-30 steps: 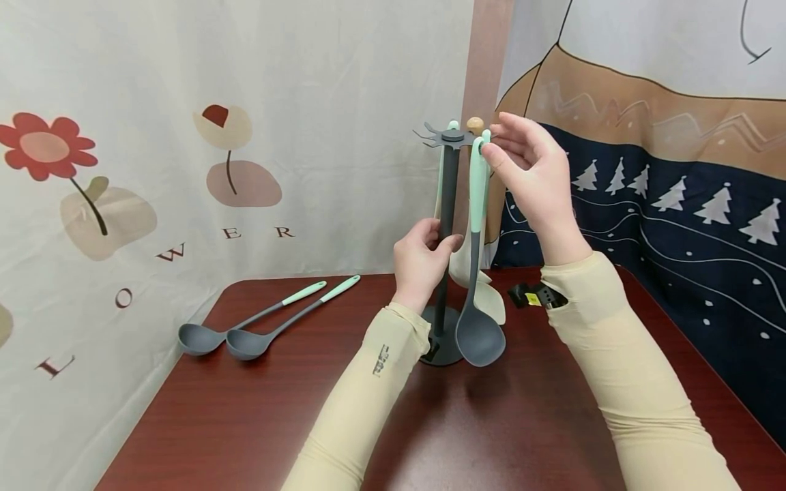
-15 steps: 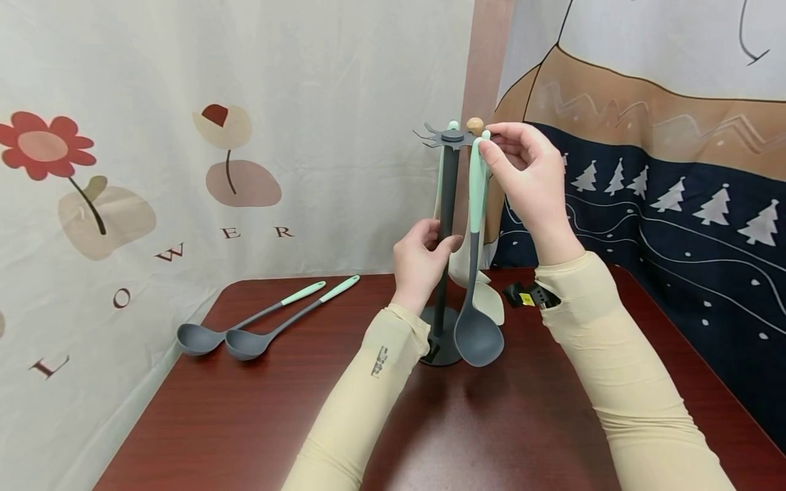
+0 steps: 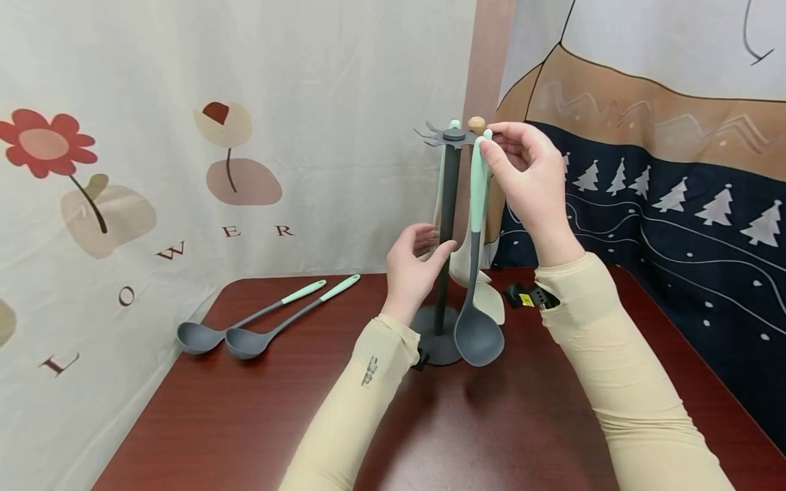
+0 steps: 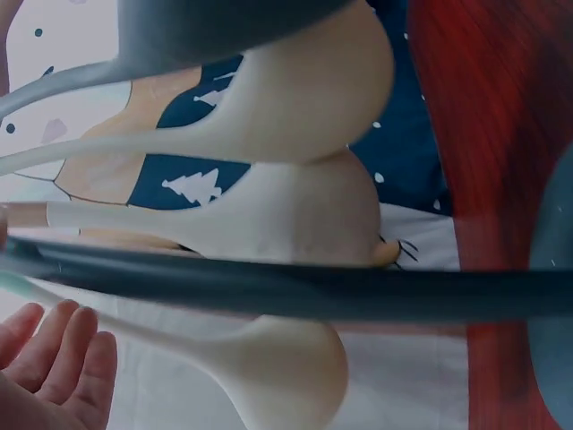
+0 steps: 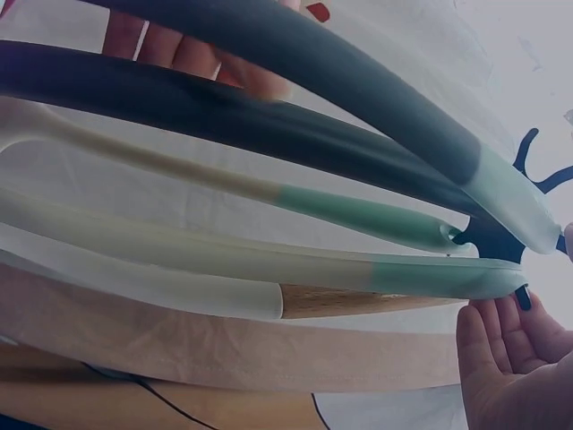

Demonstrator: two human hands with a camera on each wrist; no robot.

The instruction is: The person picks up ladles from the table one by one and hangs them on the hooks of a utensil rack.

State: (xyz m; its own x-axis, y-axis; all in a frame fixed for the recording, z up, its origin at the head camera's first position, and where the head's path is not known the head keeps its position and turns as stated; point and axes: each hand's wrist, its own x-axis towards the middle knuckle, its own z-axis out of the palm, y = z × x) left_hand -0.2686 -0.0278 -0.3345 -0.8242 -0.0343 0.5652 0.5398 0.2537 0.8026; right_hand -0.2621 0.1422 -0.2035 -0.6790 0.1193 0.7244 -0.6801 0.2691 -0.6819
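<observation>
A grey ladle (image 3: 478, 334) with a mint handle hangs by its top end from a dark utensil rack (image 3: 450, 204). My right hand (image 3: 533, 179) pinches the top of that handle, thumb in front and fingers behind, beside the rack's hooks. In the right wrist view those fingers lie close to a neighbouring mint handle end (image 5: 448, 276). My left hand (image 3: 413, 270) stands loosely around the pole, fingers relaxed behind it and thumb in front. The left wrist view shows its fingers (image 4: 76, 363) apart from the pole (image 4: 295, 288).
Two more grey ladles (image 3: 198, 339) (image 3: 248, 344) with mint handles lie on the left of the dark red table (image 3: 245, 429). Several cream utensils (image 3: 489, 303) hang behind the pole, one with a wooden handle (image 5: 358, 303). Printed curtains (image 3: 344, 136) stand behind.
My left hand has loosened from the pole and shifted slightly left and down. My right fingers have closed in on the ladle's handle top. The ladle hangs almost unchanged.
</observation>
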